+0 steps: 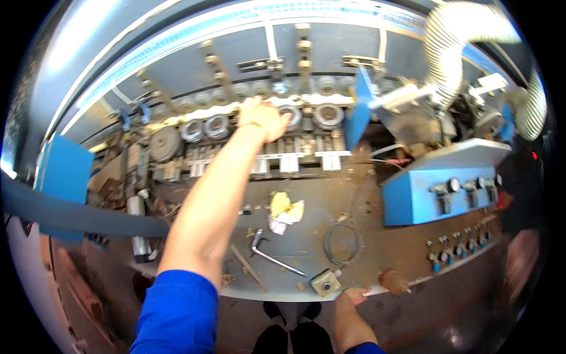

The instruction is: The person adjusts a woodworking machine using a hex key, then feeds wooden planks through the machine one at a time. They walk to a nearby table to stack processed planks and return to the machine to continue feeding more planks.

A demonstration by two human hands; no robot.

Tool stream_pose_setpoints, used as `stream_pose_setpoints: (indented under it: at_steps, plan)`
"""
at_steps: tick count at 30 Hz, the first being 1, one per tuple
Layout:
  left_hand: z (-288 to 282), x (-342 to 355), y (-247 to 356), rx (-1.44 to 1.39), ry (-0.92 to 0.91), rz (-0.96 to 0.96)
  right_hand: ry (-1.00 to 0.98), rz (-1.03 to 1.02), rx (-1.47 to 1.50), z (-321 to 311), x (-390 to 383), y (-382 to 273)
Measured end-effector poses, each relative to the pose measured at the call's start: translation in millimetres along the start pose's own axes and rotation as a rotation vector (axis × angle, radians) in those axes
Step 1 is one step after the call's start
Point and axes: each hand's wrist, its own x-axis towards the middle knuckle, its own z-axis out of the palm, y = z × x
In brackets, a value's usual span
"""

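My left hand (265, 122) reaches over to the row of wheels, its fingers at or just beside one wheel (289, 118); blur and the back of my hand hide whether they grip it or only touch it. That wheel sits in line with its neighbours, another wheel (328, 116) to its right, probably so that they all work along one run. My right hand (355, 295) is low at the front edge of the surface (312, 194), likely to steady me as I lean in; I cannot tell whether those fingers curl round the edge. The rag (286, 209) and wrench (280, 261) lie between me and the row, perhaps to be within easy reach. The gauges (453, 185) face outward on the blue box (413, 197), presumably for reading. I can make out no brand or label; the red display (534, 156) is too small to read.
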Motion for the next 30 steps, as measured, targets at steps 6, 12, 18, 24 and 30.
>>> stream_pose_setpoints:
  at_steps: [6,12,18,24,30]
  plan:
    - [32,-91,26,-0.391,0.663,0.120,0.028,0.032,0.072,3,2,5]
    - [138,-395,108,-1.230,0.125,0.209,-0.102,0.070,0.020,-10,-8,-8]
    - [223,-652,128,-0.946,-0.499,0.133,-0.523,0.145,0.252,-14,22,16]
    - [239,-805,162,-0.299,-0.970,0.113,-1.480,-0.111,0.698,-249,144,7]
    - [224,-772,277,-0.536,-0.840,0.073,-0.795,-1.146,1.941,-682,287,-94]
